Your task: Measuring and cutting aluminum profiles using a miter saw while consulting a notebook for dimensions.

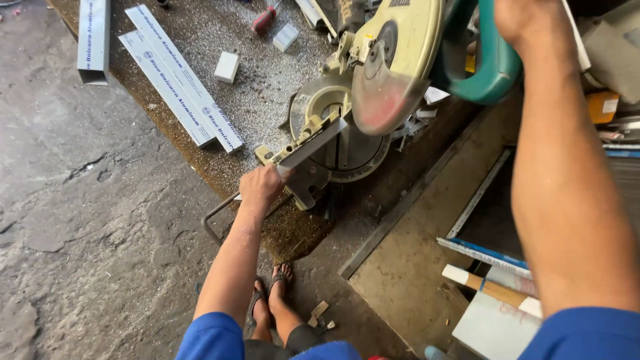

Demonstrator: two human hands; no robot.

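Fingers of left hand (261,185) clamp aluminium strip (313,143); right hand (523,20) grips saw handle (490,63)

Person wears a blue short-sleeved shirt (212,337), dark shorts (293,345) and dark strap sandals (270,293); bare forearms, fine pale dust specks on the left arm (230,260).

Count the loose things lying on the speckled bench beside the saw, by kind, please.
Long white metal strips: 2
Small white blocks: 2
Red-handled screwdriver: 1
Total: 5
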